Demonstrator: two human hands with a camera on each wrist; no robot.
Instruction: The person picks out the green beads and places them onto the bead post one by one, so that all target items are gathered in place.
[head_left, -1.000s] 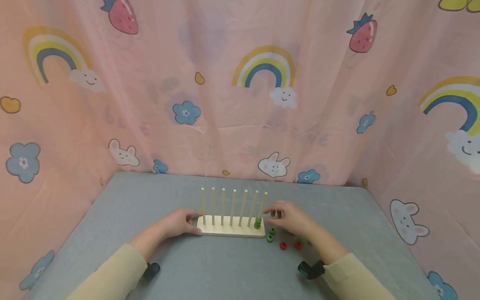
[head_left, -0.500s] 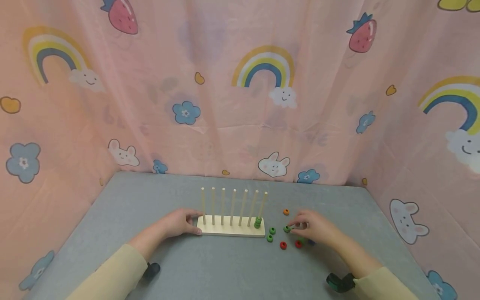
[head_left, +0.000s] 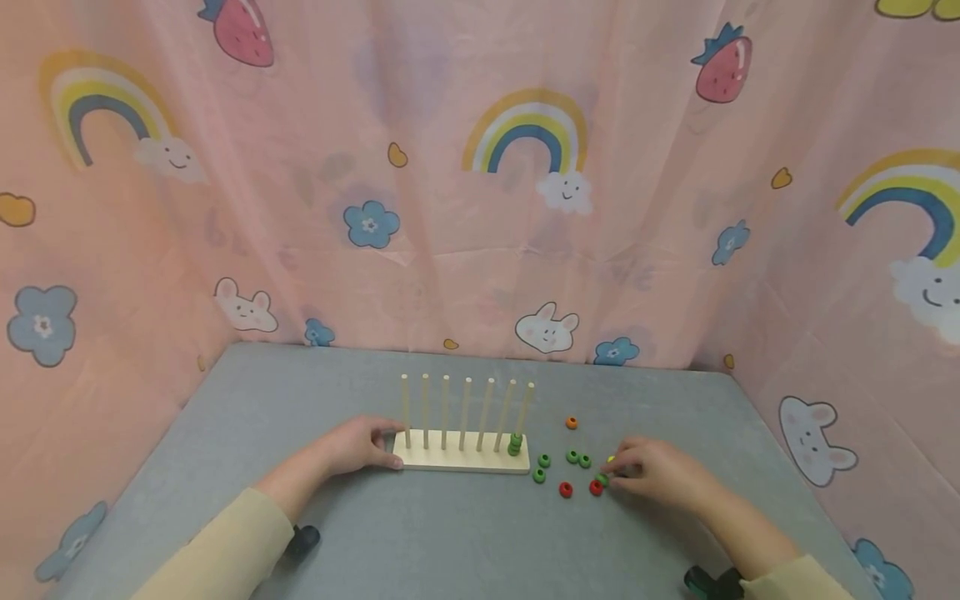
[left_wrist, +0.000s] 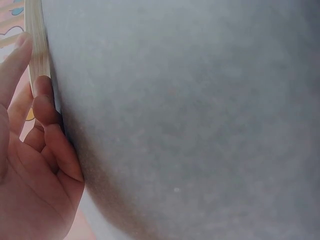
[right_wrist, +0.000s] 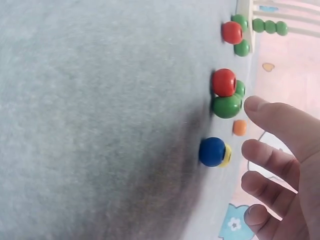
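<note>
In the head view a pale wooden peg board (head_left: 465,460) stands on the table, with several upright pegs. Three green beads (right_wrist: 270,26) are threaded on its rightmost peg. My left hand (head_left: 358,443) holds the board's left end, thumb at the front; the left wrist view shows fingers against its edge. Over the loose beads on the right, my right hand (head_left: 660,473) has thumb and fingers apart, and no bead shows between them. Nearest to it are a green bead (head_left: 602,480), a red bead (head_left: 596,488), a yellow bead (right_wrist: 228,155) and a blue bead (right_wrist: 212,152).
Between board and right hand lie several green beads (head_left: 573,457) and another red bead (head_left: 566,490). An orange bead (head_left: 572,423) sits farther back. The grey table (head_left: 420,542) ends at a pink patterned curtain (head_left: 480,275) behind and at both sides.
My right hand has moved from beside the rightmost peg, rightward and toward me, over the loose beads. The orange bead and more green beads have come into view. My left hand stays on the board.
</note>
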